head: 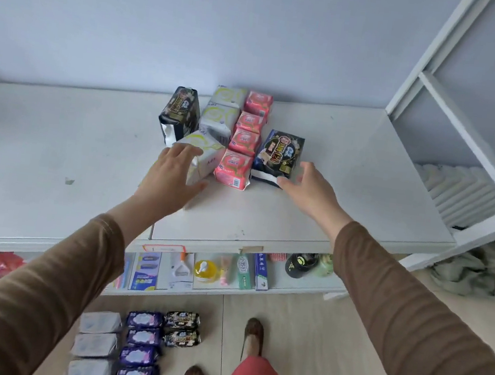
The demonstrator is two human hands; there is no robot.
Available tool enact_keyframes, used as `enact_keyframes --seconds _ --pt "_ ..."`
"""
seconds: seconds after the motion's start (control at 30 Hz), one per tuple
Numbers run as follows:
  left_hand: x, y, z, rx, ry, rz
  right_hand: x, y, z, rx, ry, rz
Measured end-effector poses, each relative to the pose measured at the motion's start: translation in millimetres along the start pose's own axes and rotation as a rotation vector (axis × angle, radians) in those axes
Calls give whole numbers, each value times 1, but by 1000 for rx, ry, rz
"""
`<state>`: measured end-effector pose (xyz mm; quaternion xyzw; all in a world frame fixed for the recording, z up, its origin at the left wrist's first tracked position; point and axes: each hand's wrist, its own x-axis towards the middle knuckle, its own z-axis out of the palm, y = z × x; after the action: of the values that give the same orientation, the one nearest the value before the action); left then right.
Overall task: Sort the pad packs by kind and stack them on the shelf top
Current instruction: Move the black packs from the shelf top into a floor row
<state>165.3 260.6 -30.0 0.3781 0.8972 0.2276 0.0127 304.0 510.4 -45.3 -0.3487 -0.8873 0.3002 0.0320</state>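
The left hand (176, 172) lies with spread fingers on the near white-green pack (204, 157), gripping nothing; the right hand (305, 185), also spread, touches the near edge of the dark pack (280, 154), right of the pink row (244, 143). Probably squaring the rows (more packs wait on the floor). Next: nudge both inward. The shelf top (57, 148) offers wide room both sides.

Pad packs are grouped near the back edge of the shelf top (335, 173): four pink packs (245, 142) in a row, three white-green packs (220, 118) beside them, and two black packs (279, 157) at either side.
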Motion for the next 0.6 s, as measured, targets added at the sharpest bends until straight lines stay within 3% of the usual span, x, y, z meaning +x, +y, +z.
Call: enact_keyframes --seconds 0.2,0.37,0.6 --pt "67 -33 14 39 89 -146 77 2 25 128 -93 169" --pt "123 -64 22 18 209 -389 132 15 37 118 -105 169" --pt "167 -96 43 -4 131 -653 181 23 21 374 -209 213"
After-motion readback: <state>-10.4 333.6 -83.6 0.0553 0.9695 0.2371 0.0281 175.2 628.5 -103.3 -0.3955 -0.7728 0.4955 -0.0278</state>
